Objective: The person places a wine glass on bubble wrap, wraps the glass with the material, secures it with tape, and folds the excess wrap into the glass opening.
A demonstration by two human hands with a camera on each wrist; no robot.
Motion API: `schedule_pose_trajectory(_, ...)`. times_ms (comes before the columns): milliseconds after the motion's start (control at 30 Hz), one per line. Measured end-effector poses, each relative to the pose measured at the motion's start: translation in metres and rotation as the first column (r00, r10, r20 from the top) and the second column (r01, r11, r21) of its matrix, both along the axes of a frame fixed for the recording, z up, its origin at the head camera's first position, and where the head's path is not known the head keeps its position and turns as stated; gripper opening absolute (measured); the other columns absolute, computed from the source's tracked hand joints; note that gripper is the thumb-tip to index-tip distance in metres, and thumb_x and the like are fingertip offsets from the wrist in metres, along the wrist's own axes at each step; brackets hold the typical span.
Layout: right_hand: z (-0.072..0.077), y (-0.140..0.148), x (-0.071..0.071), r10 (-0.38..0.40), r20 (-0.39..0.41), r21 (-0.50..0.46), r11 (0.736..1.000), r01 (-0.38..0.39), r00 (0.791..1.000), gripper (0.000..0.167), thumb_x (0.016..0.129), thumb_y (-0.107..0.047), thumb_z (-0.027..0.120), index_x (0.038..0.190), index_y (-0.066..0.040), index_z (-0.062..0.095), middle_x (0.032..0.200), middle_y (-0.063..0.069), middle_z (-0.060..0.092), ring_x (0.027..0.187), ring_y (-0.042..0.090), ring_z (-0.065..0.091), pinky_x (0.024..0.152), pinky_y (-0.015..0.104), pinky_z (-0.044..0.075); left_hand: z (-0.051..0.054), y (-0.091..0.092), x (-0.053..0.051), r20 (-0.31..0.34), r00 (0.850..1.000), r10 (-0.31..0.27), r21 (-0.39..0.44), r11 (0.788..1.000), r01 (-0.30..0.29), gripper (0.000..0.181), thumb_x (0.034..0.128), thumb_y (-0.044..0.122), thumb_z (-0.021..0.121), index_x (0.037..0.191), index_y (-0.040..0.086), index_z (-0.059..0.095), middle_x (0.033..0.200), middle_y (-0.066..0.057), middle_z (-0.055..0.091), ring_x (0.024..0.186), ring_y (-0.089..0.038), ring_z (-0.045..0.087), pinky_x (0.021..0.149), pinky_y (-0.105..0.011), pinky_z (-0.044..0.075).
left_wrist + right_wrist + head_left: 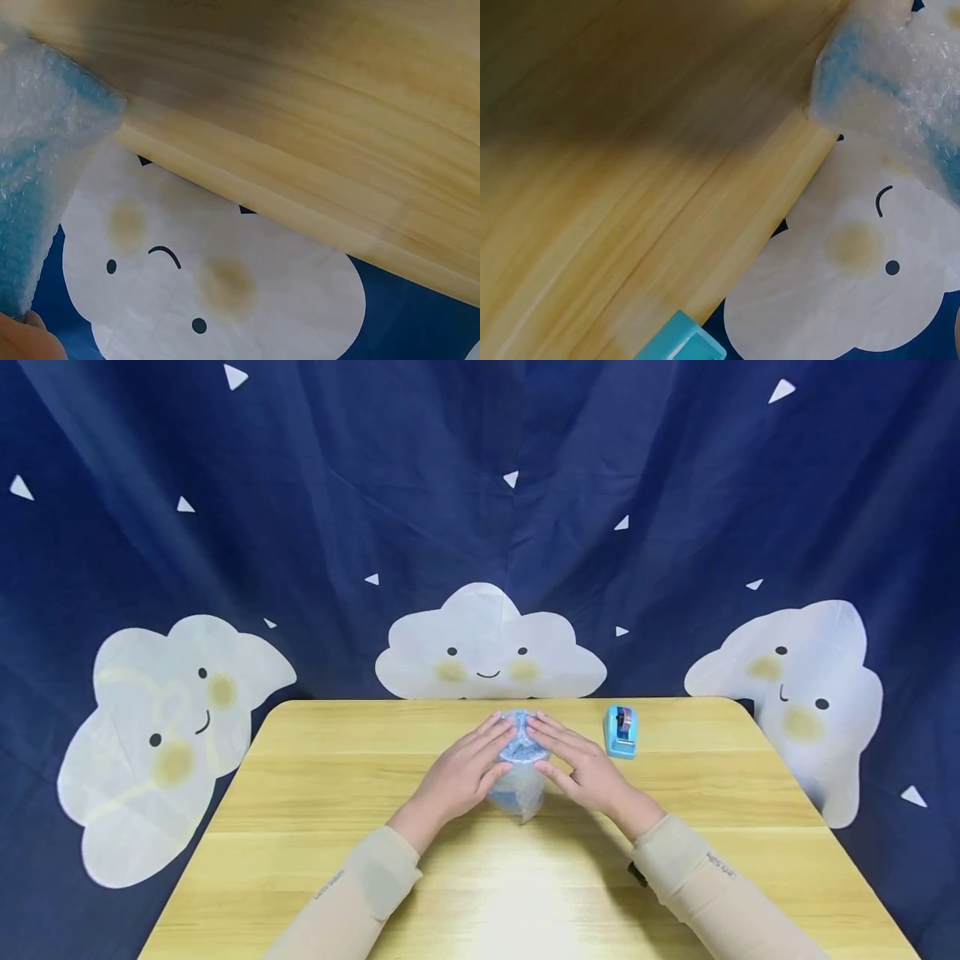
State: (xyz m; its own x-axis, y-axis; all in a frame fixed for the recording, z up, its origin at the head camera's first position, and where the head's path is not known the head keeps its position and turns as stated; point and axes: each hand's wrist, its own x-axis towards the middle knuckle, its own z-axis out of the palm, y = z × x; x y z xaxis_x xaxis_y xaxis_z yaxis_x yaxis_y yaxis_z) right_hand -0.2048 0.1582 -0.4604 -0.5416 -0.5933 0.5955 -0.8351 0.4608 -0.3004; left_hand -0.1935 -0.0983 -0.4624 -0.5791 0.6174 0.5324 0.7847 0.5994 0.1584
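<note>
A bluish object wrapped in bubble wrap (521, 789) stands upright on the table near the far edge; the wrap hides what it is. My left hand (461, 772) lies along its upper left side, fingers straight and reaching over the top. From the other side, my right hand (588, 768) touches the top with extended fingers, its thumb near the front. Loose wrap hangs to a point at the front. In the left wrist view, the bubble wrap (56, 112) shows at the left, with part of a hand below. The right wrist view has the bubble wrap (889, 86) at upper right.
A blue tape dispenser (621, 732) with a roll in it stands right of my right hand; its corner (681, 341) shows in the right wrist view. The wooden table (322, 793) ends just behind the wrapped object, before a dark blue curtain (450, 485) with white clouds.
</note>
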Motion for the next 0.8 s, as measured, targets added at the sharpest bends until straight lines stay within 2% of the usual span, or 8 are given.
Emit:
schedule_pose_trajectory(100, -0.005, -0.001, -0.001, 0.008, -0.085, -0.04, 0.999, -0.012, 0.996, 0.054, 0.104, -0.044, 0.05, 0.14, -0.005, 0.057, 0.147, 0.012, 0.052, 0.139, 0.03, 0.044, 0.119, 0.034, 0.029, 0.0, -0.001, 0.0, -0.026, 1.0, -0.009, 0.011, 1.0, 0.009, 0.056, 0.109, 0.043, 0.03, 0.15, 0.008, 0.046, 0.155, -0.006, 0.043, 0.147, -0.023, 0.031, 0.118, -0.039, 0.032)
schedule_pose_trajectory(233, -0.01, -0.004, -0.003, 0.033, -0.221, -0.137, 0.988, -0.064, 0.975, 0.048, 0.102, -0.038, 0.056, 0.128, 0.001, 0.066, 0.134, 0.019, 0.061, 0.128, 0.035, 0.055, 0.113, 0.035, 0.039, -0.002, -0.001, 0.0, -0.055, 0.998, -0.03, 0.04, 0.999, 0.032, 0.052, 0.1083, 0.04, 0.038, 0.147, 0.008, 0.05, 0.151, -0.007, 0.048, 0.145, -0.024, 0.035, 0.118, -0.035, 0.031)
schedule_pose_trajectory(300, -0.012, -0.005, -0.004, 0.039, -0.258, -0.17, 0.982, -0.086, 0.965, 0.045, 0.101, -0.035, 0.059, 0.124, 0.002, 0.068, 0.13, 0.02, 0.064, 0.124, 0.036, 0.058, 0.11, 0.035, 0.042, -0.002, -0.001, -0.001, -0.089, 0.995, -0.04, 0.043, 0.998, 0.044, 0.049, 0.1077, 0.037, 0.043, 0.146, 0.007, 0.051, 0.15, -0.007, 0.05, 0.144, -0.024, 0.037, 0.118, -0.034, 0.031)
schedule_pose_trajectory(500, -0.012, -0.004, -0.003, 0.056, -0.253, -0.157, 0.983, -0.098, 0.966, 0.041, 0.102, -0.03, 0.06, 0.128, 0.001, 0.066, 0.132, 0.018, 0.063, 0.126, 0.033, 0.057, 0.111, 0.035, 0.041, -0.003, -0.001, 0.0, -0.213, 0.974, -0.071, 0.057, 0.995, 0.085, 0.042, 0.1029, 0.025, 0.056, 0.139, 0.003, 0.058, 0.142, -0.01, 0.057, 0.137, -0.029, 0.047, 0.114, -0.037, 0.038)
schedule_pose_trajectory(700, -0.008, 0.0, -0.004, 0.111, -0.27, -0.184, 0.969, -0.165, 0.956, 0.034, 0.101, -0.022, 0.061, 0.122, 0.003, 0.069, 0.127, 0.018, 0.066, 0.121, 0.036, 0.06, 0.107, 0.035, 0.045, -0.003, 0.002, -0.002, -0.236, 0.968, -0.09, 0.088, 0.99, 0.113, 0.041, 0.0992, 0.02, 0.062, 0.136, 0.002, 0.061, 0.139, -0.011, 0.06, 0.134, -0.029, 0.051, 0.113, -0.037, 0.039)
schedule_pose_trajectory(800, -0.007, 0.0, -0.007, 0.122, -0.279, -0.181, 0.967, -0.177, 0.953, 0.033, 0.102, -0.022, 0.06, 0.12, 0.003, 0.07, 0.125, 0.017, 0.067, 0.118, 0.038, 0.062, 0.106, 0.035, 0.047, -0.004, 0.002, -0.004, -0.241, 0.966, -0.093, 0.138, 0.982, 0.129, 0.038, 0.0964, 0.017, 0.066, 0.132, 0.002, 0.064, 0.136, -0.011, 0.062, 0.131, -0.03, 0.053, 0.111, -0.037, 0.041)
